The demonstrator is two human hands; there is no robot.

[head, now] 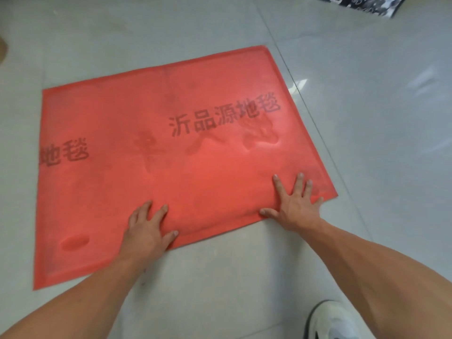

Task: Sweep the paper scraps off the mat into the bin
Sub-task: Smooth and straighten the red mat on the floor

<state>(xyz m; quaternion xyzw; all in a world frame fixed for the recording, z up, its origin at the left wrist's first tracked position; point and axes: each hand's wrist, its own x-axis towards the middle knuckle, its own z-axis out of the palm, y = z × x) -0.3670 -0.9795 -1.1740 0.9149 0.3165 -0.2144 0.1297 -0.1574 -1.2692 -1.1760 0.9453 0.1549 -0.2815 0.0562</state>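
Note:
A red mat [137, 133] with dark printed characters lies flat on the pale tiled floor, filling the middle of the head view. My left hand [146, 228] presses flat on the mat's near edge, fingers spread. My right hand [293, 201] presses flat near the mat's near right corner, fingers splayed. I see no paper scraps on the mat and no bin in view.
Grey floor tiles [367, 118] surround the mat. A white shoe [332, 319] shows at the bottom right. A black-and-white patterned object [362, 3] sits at the top right edge. A brown thing [3, 51] peeks in at the left edge.

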